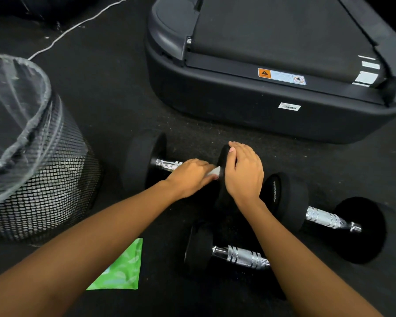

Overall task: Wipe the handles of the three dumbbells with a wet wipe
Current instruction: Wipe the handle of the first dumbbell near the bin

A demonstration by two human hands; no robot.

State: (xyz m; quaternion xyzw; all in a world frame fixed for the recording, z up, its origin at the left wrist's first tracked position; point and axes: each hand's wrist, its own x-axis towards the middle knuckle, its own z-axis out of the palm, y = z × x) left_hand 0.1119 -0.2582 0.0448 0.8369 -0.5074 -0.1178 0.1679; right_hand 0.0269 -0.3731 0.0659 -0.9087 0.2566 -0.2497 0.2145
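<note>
Three black dumbbells with chrome handles lie on the dark floor. On the far dumbbell [146, 161], my left hand [190, 177] wraps a white wet wipe [213, 172] round the handle's right end. My right hand [242, 172] rests over the top of that dumbbell's right weight head, fingers curved on it. A second dumbbell [325, 217] lies to the right, and a third dumbbell [236, 256] lies nearest me, partly hidden under my right forearm.
A green wet-wipe pack [121, 268] lies on the floor near my left forearm. A black mesh bin [44, 184] with a clear liner stands at the left. A treadmill base [261, 99] fills the far side, and a white cable [73, 26] runs across the floor at the back left.
</note>
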